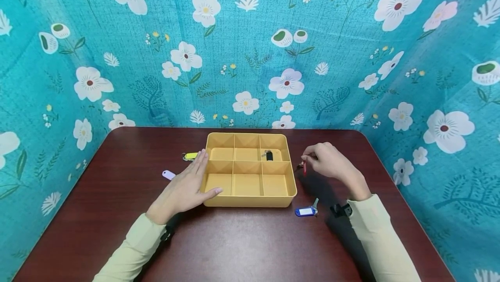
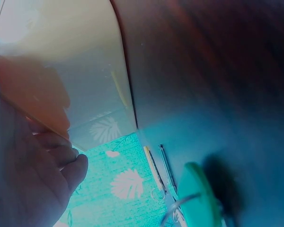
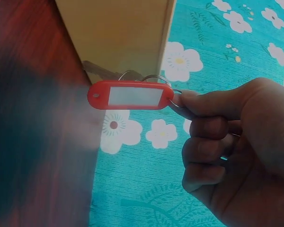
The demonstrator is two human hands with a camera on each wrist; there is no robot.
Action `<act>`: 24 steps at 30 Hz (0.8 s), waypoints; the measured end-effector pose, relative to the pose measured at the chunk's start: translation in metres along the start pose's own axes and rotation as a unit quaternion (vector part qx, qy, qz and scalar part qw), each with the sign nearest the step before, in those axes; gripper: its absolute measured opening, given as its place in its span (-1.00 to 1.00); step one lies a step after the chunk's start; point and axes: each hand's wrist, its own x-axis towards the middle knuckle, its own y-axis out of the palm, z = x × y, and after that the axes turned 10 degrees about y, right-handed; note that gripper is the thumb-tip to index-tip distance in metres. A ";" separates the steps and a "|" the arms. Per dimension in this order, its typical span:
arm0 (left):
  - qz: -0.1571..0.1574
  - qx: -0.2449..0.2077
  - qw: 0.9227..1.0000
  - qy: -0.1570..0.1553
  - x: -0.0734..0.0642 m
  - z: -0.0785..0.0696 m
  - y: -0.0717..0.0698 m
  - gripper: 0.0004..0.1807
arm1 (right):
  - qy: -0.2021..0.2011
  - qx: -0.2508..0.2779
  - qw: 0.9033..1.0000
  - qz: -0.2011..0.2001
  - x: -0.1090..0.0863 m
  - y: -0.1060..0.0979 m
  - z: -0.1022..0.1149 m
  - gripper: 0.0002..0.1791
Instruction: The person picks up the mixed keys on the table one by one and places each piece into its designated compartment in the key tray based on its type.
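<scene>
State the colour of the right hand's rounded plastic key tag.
Red with a white label. The plastic tag shows best in the right wrist view.

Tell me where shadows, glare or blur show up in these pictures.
Head view: the right arm casts a dark shadow on the table, which has a soft sheen in the foreground; left wrist view: bright glare washes out part of the divided box, and the image looks hazy; right wrist view: the red key tag is fairly crisp, the table blurred.
</scene>
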 end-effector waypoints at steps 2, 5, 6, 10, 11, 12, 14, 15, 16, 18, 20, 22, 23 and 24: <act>-0.001 -0.001 1.000 -0.001 0.001 0.000 0.000 0.25 | -0.001 -0.004 1.000 -0.004 -0.001 -0.002 0.001 -0.85; -0.003 -0.002 1.000 -0.001 0.001 -0.001 -0.001 0.22 | 0.000 -0.004 1.000 -0.006 -0.002 -0.005 0.002 -0.85; -0.004 -0.003 1.000 -0.001 0.001 -0.001 -0.001 0.22 | 0.001 -0.003 1.000 -0.007 -0.002 -0.006 0.003 -0.85; -0.003 -0.007 1.000 -0.003 0.001 -0.002 0.000 0.22 | -0.002 -0.001 1.000 -0.007 -0.005 -0.010 0.005 -0.87; -0.002 -0.007 1.000 -0.004 0.001 -0.001 0.000 0.23 | -0.004 -0.001 1.000 -0.007 -0.005 -0.010 0.005 -0.87; -0.001 -0.009 1.000 -0.004 0.001 -0.001 0.000 0.23 | -0.005 -0.001 1.000 -0.008 -0.006 -0.011 0.006 -0.87; 0.001 -0.011 1.000 -0.005 0.000 -0.001 0.000 0.25 | -0.006 0.000 1.000 -0.007 -0.008 -0.013 0.008 -0.88; 0.001 -0.010 1.000 -0.005 0.000 -0.001 0.000 0.25 | -0.007 0.000 1.000 -0.007 -0.008 -0.014 0.009 -0.88; 0.002 -0.008 1.000 -0.005 0.000 -0.001 0.000 0.26 | -0.008 0.000 1.000 -0.008 -0.009 -0.015 0.010 -0.88; 0.001 -0.004 1.000 -0.002 0.000 0.000 0.001 0.27 | -0.008 0.000 1.000 -0.009 -0.010 -0.017 0.012 -0.88; 0.000 -0.001 1.000 0.000 0.000 0.000 0.001 0.27 | -0.010 0.000 1.000 -0.008 -0.011 -0.019 0.014 -0.88; 0.000 0.001 1.000 0.000 0.000 0.000 0.000 0.27 | -0.011 0.000 1.000 -0.008 -0.011 -0.020 0.016 -0.88; 0.000 0.000 1.000 -0.001 0.000 0.000 0.000 0.27 | -0.011 -0.001 1.000 -0.008 -0.012 -0.021 0.017 -0.88; 0.001 -0.001 1.000 -0.002 0.000 -0.001 0.000 0.27 | -0.012 -0.002 1.000 -0.008 -0.013 -0.022 0.018 -0.88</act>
